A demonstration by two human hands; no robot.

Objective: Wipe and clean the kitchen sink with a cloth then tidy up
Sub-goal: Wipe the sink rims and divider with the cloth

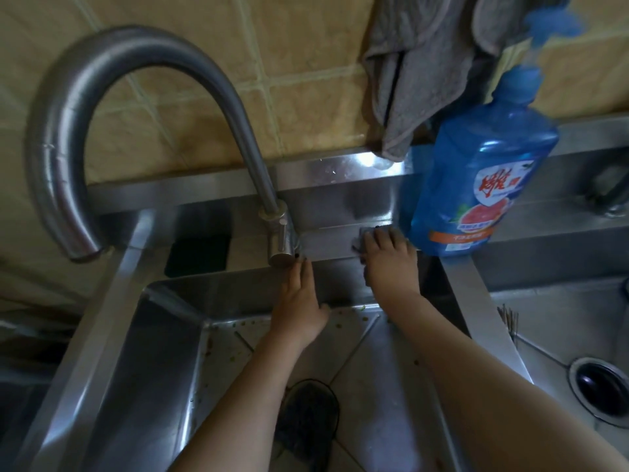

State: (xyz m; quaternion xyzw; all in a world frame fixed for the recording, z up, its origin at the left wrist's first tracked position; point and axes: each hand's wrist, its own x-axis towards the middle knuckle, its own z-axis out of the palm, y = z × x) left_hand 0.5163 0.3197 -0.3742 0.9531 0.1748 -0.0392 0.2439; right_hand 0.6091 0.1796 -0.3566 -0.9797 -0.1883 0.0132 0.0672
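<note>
My right grip (388, 264) lies flat, unclenched, pressing the cloth (365, 234) on the sink (326, 245) back ledge, near the bottle (476, 172). Left grip (299, 301) released, fingertips by the tap (280, 240). I should press evenly, sweep tapward, mind the bottle.

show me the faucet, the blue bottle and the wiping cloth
faucet (136, 46): head view, top of the curved spout.
blue bottle (476, 158): head view, its body above the label.
cloth (365, 232): head view, grey edge showing past the fingers of the right hand (391, 264).
</note>
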